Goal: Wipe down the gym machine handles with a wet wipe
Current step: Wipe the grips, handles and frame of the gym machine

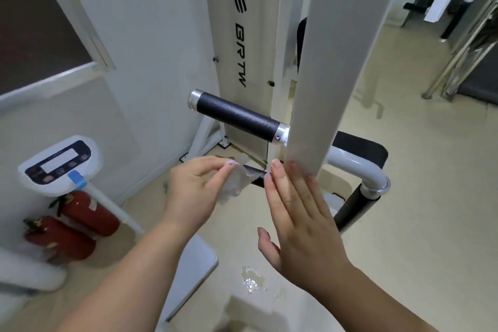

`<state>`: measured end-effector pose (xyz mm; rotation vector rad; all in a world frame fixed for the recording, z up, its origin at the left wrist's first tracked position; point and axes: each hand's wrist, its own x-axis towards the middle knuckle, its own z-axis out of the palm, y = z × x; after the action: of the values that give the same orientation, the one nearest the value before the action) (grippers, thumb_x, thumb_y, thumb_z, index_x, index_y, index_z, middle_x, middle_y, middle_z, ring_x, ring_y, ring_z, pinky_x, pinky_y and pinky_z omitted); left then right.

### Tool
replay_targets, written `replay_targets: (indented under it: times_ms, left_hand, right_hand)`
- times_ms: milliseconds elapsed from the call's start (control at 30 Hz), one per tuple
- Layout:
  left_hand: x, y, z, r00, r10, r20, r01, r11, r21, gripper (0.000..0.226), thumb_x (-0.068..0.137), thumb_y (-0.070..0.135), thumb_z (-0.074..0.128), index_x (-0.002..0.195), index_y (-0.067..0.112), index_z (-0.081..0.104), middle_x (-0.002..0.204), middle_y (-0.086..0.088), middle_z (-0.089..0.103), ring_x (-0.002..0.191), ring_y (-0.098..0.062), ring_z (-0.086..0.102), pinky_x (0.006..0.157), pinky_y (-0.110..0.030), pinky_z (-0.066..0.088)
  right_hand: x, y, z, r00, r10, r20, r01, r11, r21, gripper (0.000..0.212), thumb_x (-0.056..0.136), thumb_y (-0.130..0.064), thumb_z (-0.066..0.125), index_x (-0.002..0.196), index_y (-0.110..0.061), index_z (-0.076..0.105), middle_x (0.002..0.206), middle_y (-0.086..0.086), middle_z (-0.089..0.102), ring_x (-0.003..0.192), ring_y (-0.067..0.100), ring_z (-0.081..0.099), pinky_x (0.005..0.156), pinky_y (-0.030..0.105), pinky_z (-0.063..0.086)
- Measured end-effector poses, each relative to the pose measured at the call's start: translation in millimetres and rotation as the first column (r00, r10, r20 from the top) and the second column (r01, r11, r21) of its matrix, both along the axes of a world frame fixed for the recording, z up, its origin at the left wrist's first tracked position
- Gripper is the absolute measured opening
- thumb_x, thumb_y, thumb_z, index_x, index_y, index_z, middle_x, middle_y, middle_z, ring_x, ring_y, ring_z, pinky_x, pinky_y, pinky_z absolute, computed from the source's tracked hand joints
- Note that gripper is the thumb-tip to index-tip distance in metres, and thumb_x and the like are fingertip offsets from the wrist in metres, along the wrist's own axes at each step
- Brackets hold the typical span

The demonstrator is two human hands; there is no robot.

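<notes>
A black textured handle (238,117) with silver end caps juts left from the white upright arm (323,62) of the gym machine. Below it, my left hand (195,191) pinches a crumpled, translucent wet wipe (234,183) between thumb and fingers. My right hand (299,213) is flat with straight fingers, its fingertips touching the lower end of the white arm, close to the wipe. A second black grip (353,210) on a curved white tube (358,167) sits lower right, partly hidden by my right hand.
A white weighing scale with a display (60,160) stands at the left, two red fire extinguishers (72,226) lying beside its post. A white panel marked BRTW (239,35) rises behind the handle. The black seat pad (361,148) lies right. Wet patch (252,280) on the beige floor.
</notes>
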<state>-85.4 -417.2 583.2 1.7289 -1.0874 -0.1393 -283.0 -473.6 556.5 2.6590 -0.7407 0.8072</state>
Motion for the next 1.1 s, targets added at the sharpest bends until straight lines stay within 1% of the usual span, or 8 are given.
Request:
replay_targets:
  times_ms: [133, 267, 333, 433, 500, 567, 833, 1100]
  left_hand:
    - [-1.6, 19.6, 25.9, 0.946, 0.224, -0.234, -0.272, 0.942, -0.199, 0.024, 0.094, 0.017, 0.072, 0.090, 0.041, 0.076, 0.089, 0.031, 0.076, 0.092, 0.007, 0.072, 0.081, -0.010, 0.052]
    - [-0.1, 21.2, 63.1, 0.945, 0.296, -0.139, -0.327, 0.865, -0.381, 0.011, 0.097, 0.024, 0.067, 0.102, 0.028, 0.076, 0.097, 0.032, 0.074, 0.098, 0.004, 0.071, 0.086, -0.013, 0.051]
    - [-1.5, 14.3, 79.0, 0.940, 0.339, 0.046, -0.289, 0.858, -0.424, 0.016, 0.099, 0.026, 0.063, 0.110, 0.022, 0.075, 0.106, 0.029, 0.072, 0.102, 0.002, 0.070, 0.091, -0.016, 0.050]
    - [-2.1, -7.0, 91.1, 0.866, 0.175, 0.469, -0.067, 0.969, -0.236, 0.020, 0.101, 0.017, 0.059, 0.111, 0.012, 0.076, 0.110, 0.008, 0.075, 0.106, -0.015, 0.070, 0.105, -0.025, 0.045]
    - [-2.9, -19.9, 87.1, 0.799, 0.026, 0.601, -0.007, 0.999, -0.034, 0.020, 0.099, 0.009, 0.059, 0.107, 0.005, 0.077, 0.110, -0.007, 0.077, 0.108, -0.030, 0.072, 0.112, -0.045, 0.041]
    - [-7.3, -23.3, 79.5, 0.775, -0.021, 0.632, 0.011, 1.000, 0.019, 0.021, 0.097, 0.006, 0.060, 0.109, 0.001, 0.077, 0.115, -0.013, 0.076, 0.114, -0.034, 0.070, 0.113, -0.058, 0.039]
    - [-7.3, -31.2, 65.3, 0.624, -0.104, 0.774, 0.203, 0.979, -0.032, 0.022, 0.096, 0.005, 0.064, 0.113, -0.003, 0.075, 0.120, -0.016, 0.074, 0.112, -0.035, 0.071, 0.103, -0.055, 0.049]
    - [20.0, -37.2, 70.1, 0.702, 0.106, 0.704, 0.007, 0.988, -0.155, 0.021, 0.097, 0.010, 0.061, 0.106, 0.003, 0.078, 0.111, -0.014, 0.076, 0.107, -0.032, 0.073, 0.108, -0.055, 0.046]
  right_hand:
    - [-3.2, -0.4, 11.8, 0.989, 0.003, 0.147, -0.001, 1.000, -0.014, 0.096, 0.080, -0.041, 0.068, 0.156, -0.004, 0.023, 0.169, 0.015, 0.011, 0.159, 0.034, 0.001, 0.128, 0.053, 0.006]
    - [-2.8, -6.0, 27.6, 0.966, 0.030, 0.258, -0.027, 1.000, -0.015, 0.094, 0.080, -0.040, 0.066, 0.155, -0.001, 0.026, 0.168, 0.019, 0.009, 0.159, 0.036, 0.001, 0.128, 0.055, 0.004]
    - [-3.5, -6.5, 29.0, 0.968, 0.043, 0.247, -0.040, 0.999, -0.020, 0.095, 0.079, -0.040, 0.067, 0.155, -0.001, 0.025, 0.167, 0.021, 0.010, 0.159, 0.036, 0.000, 0.128, 0.054, 0.006]
    - [-4.9, -5.6, 28.5, 0.968, 0.062, 0.242, -0.057, 0.998, -0.027, 0.098, 0.077, -0.039, 0.070, 0.154, 0.000, 0.024, 0.167, 0.019, 0.010, 0.159, 0.036, 0.000, 0.128, 0.053, 0.010]
    - [-5.8, -6.1, 29.4, 0.971, 0.057, 0.233, -0.054, 0.998, -0.017, 0.099, 0.077, -0.039, 0.070, 0.155, 0.000, 0.022, 0.168, 0.017, 0.007, 0.159, 0.037, 0.002, 0.128, 0.054, 0.009]
    - [-6.6, -7.8, 30.2, 0.975, 0.044, 0.218, -0.043, 0.999, -0.011, 0.099, 0.078, -0.040, 0.068, 0.156, 0.000, 0.022, 0.170, 0.016, 0.002, 0.159, 0.036, 0.002, 0.128, 0.055, 0.006]
    - [-6.3, -13.1, 30.8, 0.987, -0.024, 0.161, 0.029, 0.999, -0.030, 0.100, 0.079, -0.044, 0.067, 0.157, -0.001, 0.022, 0.169, 0.016, 0.007, 0.159, 0.034, -0.002, 0.127, 0.056, 0.001]
    - [-5.9, -9.7, 34.2, 0.983, -0.037, 0.181, 0.039, 0.999, -0.009, 0.099, 0.074, -0.041, 0.073, 0.153, 0.002, 0.032, 0.166, 0.022, 0.018, 0.159, 0.035, 0.002, 0.127, 0.057, 0.009]
